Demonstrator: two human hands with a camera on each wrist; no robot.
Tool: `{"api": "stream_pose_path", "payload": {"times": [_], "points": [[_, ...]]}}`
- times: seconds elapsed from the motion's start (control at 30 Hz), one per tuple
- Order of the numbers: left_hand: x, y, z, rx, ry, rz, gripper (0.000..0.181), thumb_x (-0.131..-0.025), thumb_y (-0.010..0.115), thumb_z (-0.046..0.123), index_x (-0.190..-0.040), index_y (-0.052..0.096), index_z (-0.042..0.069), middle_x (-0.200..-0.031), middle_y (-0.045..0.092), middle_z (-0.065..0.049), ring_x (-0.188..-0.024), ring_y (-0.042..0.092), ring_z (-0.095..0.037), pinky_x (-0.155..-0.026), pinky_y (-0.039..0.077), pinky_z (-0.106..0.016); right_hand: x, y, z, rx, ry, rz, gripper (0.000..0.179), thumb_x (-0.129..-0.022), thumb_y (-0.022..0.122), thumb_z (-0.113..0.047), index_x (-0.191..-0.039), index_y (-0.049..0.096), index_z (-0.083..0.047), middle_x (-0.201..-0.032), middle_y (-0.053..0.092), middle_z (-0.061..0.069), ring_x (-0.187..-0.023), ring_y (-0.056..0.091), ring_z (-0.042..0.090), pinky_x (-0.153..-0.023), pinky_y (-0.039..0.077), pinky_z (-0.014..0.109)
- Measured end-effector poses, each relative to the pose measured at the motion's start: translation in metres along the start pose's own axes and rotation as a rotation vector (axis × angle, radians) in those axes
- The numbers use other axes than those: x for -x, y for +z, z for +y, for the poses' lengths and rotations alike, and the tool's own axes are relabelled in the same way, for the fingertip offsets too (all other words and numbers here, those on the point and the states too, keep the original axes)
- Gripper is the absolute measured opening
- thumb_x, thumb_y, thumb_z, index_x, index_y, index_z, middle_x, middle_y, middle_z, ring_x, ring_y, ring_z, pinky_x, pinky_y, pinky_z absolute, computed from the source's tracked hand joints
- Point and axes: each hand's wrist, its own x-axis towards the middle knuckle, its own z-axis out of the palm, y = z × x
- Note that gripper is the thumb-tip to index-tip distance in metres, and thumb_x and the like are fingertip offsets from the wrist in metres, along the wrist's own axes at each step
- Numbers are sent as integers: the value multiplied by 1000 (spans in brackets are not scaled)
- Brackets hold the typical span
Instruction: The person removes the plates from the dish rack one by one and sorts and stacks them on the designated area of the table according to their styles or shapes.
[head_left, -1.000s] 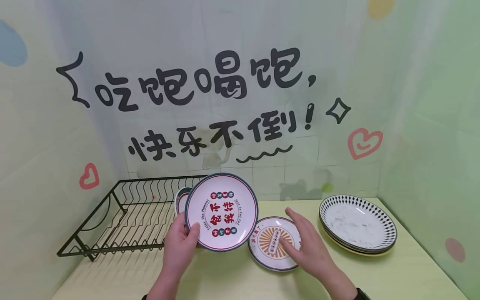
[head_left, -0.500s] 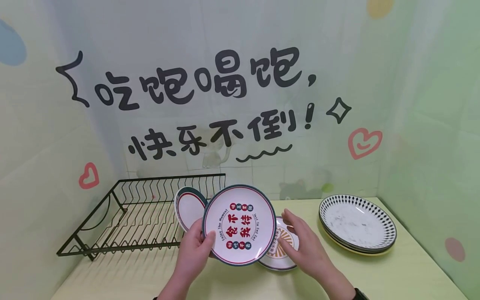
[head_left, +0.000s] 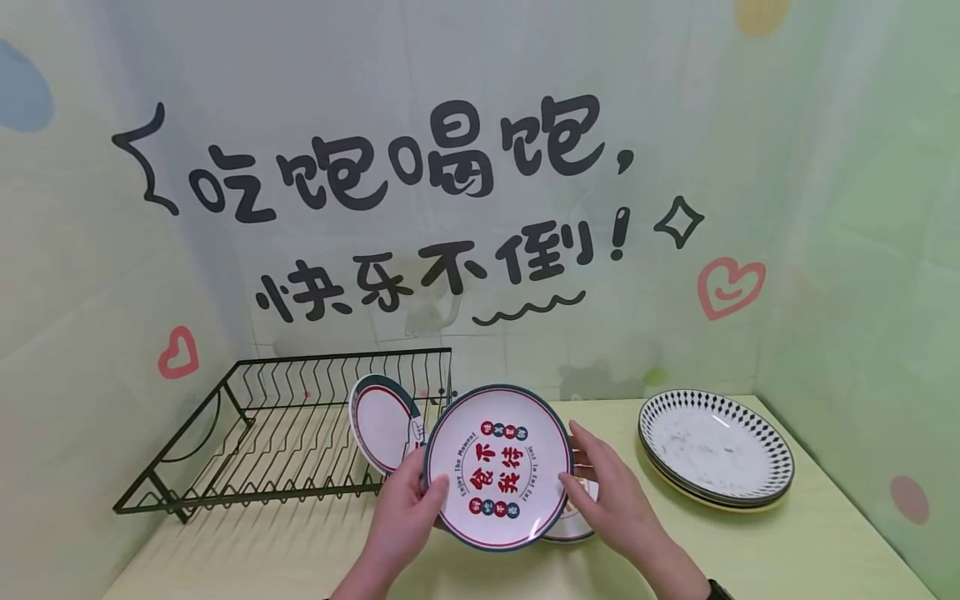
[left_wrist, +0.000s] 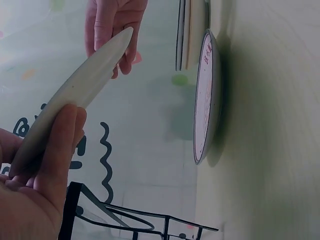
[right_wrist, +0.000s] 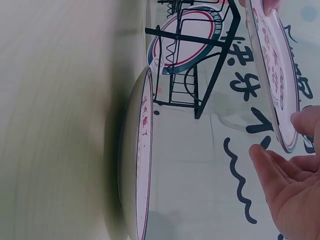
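Observation:
My left hand point(head_left: 401, 512) grips the left rim of a round white plate point(head_left: 498, 475) with red characters and a dark green edge, thumb in front and fingers behind. The plate is held tilted, face toward the head camera, above the table. At its right rim is my right hand point(head_left: 618, 504), thumb by the edge and fingers extended behind; a gap shows between fingers and plate in the right wrist view. Below and behind lies another plate point(right_wrist: 144, 165) with an orange design, mostly covered in the head view. The left wrist view shows the held plate's pale underside point(left_wrist: 75, 90).
A black wire dish rack point(head_left: 300, 433) stands at the left, with a green-and-red-rimmed plate point(head_left: 382, 421) leaning upright at its right end. Stacked plates point(head_left: 716, 450) with a black diamond border sit at the right on the pale table point(head_left: 247, 558). A printed curtain point(head_left: 480, 67) hangs behind.
The left hand has brought the plate rightward and lower, from in front of the rack to the right hand. More of the rack's plate is uncovered; the orange-patterned plate is more covered.

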Motion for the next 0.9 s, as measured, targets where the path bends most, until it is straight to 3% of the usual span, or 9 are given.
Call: {"api": "stream_pose_path", "payload": {"times": [0.37, 0.67, 0.9], "points": [[2, 3, -1, -23, 16, -24, 37, -96, 58, 1, -132, 52, -4, -95, 70, -16, -73, 70, -20, -60, 61, -33, -1, -2, -6, -49, 125, -16, 56, -87, 67, 8, -140, 48, 6, -95, 63, 0, -86, 63, 12, -75, 58, 26], [4, 5, -1, -10, 17, -40, 36, -96, 57, 1, -132, 52, -4, -95, 72, -17, -73, 71, -22, -58, 60, -34, -1, -5, -4, -108, 165, -24, 41, -92, 61, 7, -132, 57, 1, -82, 61, -5, -68, 58, 6, -59, 54, 24], [5, 6, -2, 2, 24, -43, 35, -97, 58, 1, -131, 53, -3, -94, 72, -16, -71, 71, -20, -55, 60, -33, -2, -9, -6, -177, 273, -50, 32, -95, 58, 6, -126, 60, 1, -81, 62, 0, -65, 59, 9, -57, 56, 27]]}}
